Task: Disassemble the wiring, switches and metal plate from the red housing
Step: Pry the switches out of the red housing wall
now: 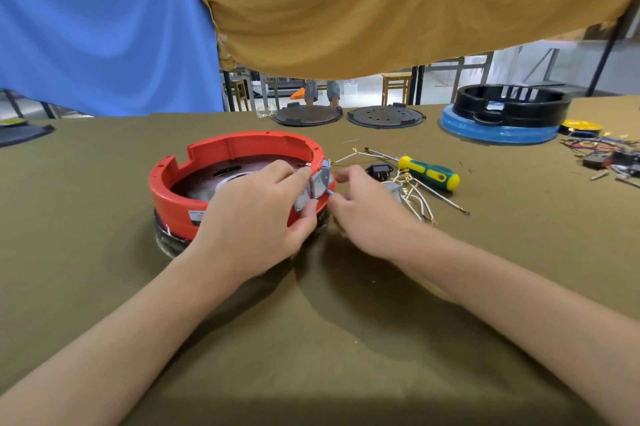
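At the far left edge of the frame a dark flat plate [24, 135] lies on the olive-covered surface [86, 218]. Left of centre stands the red housing [180, 197], a round open-topped ring resting on a dark base, with a metal plate [207, 183] visible inside it. The left forearm enters from the lower left corner and rises toward the centre; the left hand [256, 214] lies over the housing's near right wall, its grip closed on a grey switch part [317, 186] at the rim, thumb below and forefinger above. Just right of it, the right hand [367, 207] comes in from the lower right, fingers curled, fingertips pinching the same grey part from its right side. Beside that hand lie a black rocker switch [380, 171], loose white wires [419, 197] with ring terminals, and a yellow-and-green screwdriver [429, 174]. Along the surface's far edge sit two dark round lids [308, 114], then a black housing [512, 103] on a blue ring. At the right edge lies a tangle of coloured wires [602, 148]. Bare cloth spreads between both forearms and along the near edge.
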Available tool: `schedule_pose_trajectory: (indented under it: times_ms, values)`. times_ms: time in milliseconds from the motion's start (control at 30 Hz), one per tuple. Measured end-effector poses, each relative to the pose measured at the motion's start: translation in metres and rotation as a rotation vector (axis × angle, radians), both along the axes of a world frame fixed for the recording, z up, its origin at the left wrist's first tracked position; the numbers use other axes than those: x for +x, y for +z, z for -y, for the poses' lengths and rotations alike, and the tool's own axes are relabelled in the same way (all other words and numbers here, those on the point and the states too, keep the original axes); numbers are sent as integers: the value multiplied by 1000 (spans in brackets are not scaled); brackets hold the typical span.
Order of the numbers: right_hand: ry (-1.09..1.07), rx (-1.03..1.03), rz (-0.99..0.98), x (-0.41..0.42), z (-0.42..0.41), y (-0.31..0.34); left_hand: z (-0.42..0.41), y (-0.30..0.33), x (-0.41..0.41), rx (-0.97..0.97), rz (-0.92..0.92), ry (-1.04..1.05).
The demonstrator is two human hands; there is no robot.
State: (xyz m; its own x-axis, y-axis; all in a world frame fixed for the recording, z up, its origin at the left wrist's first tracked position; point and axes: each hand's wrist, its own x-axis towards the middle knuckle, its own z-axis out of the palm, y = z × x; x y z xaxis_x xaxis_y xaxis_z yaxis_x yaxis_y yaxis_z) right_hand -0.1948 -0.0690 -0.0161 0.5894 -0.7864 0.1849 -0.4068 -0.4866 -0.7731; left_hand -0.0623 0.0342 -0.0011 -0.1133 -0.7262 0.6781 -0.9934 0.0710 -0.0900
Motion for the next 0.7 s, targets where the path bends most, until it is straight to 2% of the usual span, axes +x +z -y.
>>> schedule_pose_trajectory:
  times_ms: [67, 133, 400, 500, 700]
  values:
    - [-47, 171, 99, 8, -5, -3, 2, -1, -3, 5, 22, 15]
    - [-70, 204, 135, 11, -8, -3, 4, -1, -7, 6, 40, 23]
    - [-73, -47, -36, 5, -5, 5, 5, 0, -9, 14, 54, 12]
    - [-3, -175, -110, -2, 2, 9, 5, 0, -8, 14, 36, 3]
    - [164, -257, -215, -20, 14, 27, 1, 1, -5, -1, -1, -34]
